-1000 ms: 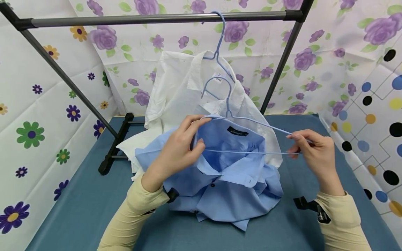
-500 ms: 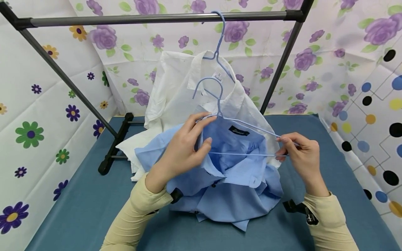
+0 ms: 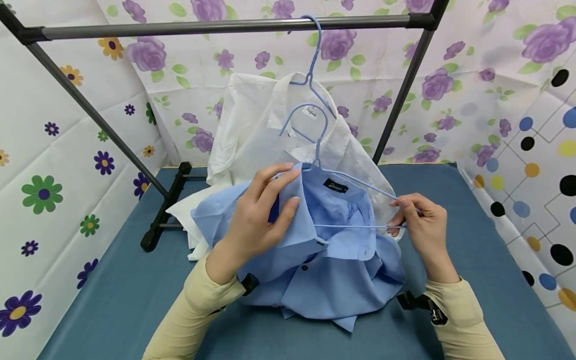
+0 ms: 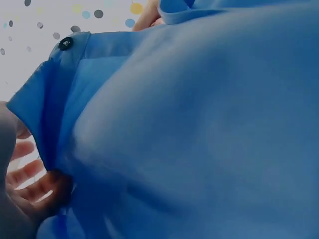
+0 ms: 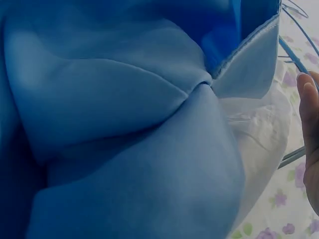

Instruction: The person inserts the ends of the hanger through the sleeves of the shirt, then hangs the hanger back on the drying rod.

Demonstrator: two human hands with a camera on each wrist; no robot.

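A light-blue buttoned shirt (image 3: pixel 288 255) lies bunched on the table, its collar facing up with a black label inside. My left hand (image 3: pixel 254 220) holds the left side of its collar between fingers and thumb; in the left wrist view the fingers (image 4: pixel 40 191) are partly behind the cloth. A blue wire hanger (image 3: pixel 355 181) sits in the neck opening, hook upward, its left part hidden under the shirt. My right hand (image 3: pixel 423 230) pinches the hanger's right end, beyond the collar. In the right wrist view that hand (image 5: pixel 310 129) shows only at the right edge.
Behind the blue shirt, a white shirt (image 3: pixel 252 125) hangs on another blue hanger (image 3: pixel 311 60) from the rack's dark bar (image 3: pixel 180 30). The rack's foot (image 3: pixel 155 235) stands on the blue-grey tabletop (image 3: pixel 117 295). Patterned cloth walls surround the table.
My right hand has moved left, pushing the hanger further into the neck opening. The left side of the collar has shifted right over the hanger. My left hand has moved only slightly.
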